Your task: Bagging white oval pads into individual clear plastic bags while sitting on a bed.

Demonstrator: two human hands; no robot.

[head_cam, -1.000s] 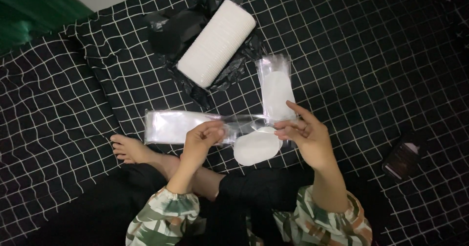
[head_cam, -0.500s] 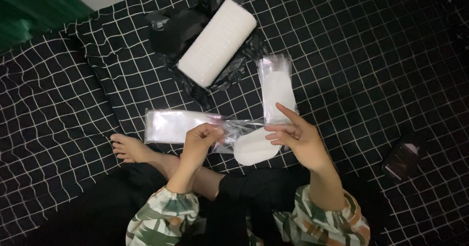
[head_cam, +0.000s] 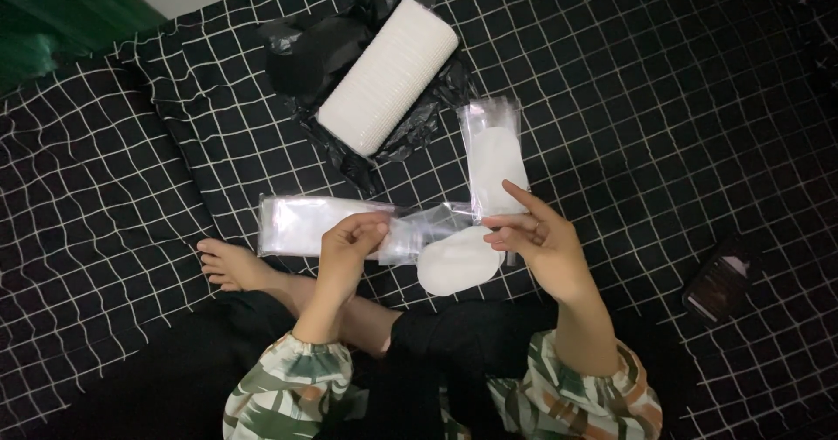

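Head cam caught a person sitting cross-legged on a bed with a black-and-white checked sheet (head_cam: 663,99), working over their lap. Left hand (head_cam: 349,248) had its fingers pinched on one end of an empty clear sleeve (head_cam: 428,229), and the right hand (head_cam: 537,239) had thumb and forefinger closed on the other end, remaining fingers fanned out. An oval white pad (head_cam: 458,261) sat just under that sleeve, touching the right hand's edge, near the middle of the bed right in front of the knees.

Other stuff around: a stack of clear sleeves (head_cam: 301,223) lay flat behind the left hand, an already bagged pad (head_cam: 495,156) lay upright-ish beyond the right hand, and a long roll of stacked white pads (head_cam: 388,75) rested on a black plastic bag (head_cam: 305,51) toward the far edge. A dark phone (head_cam: 723,281) sat well off to the right.

My guess at the risk: that thin film looked crinkly and limp, so the mouth could collapse or slip out of the pinch, and the loose pad could slide off onto the sheet and pick up lint.
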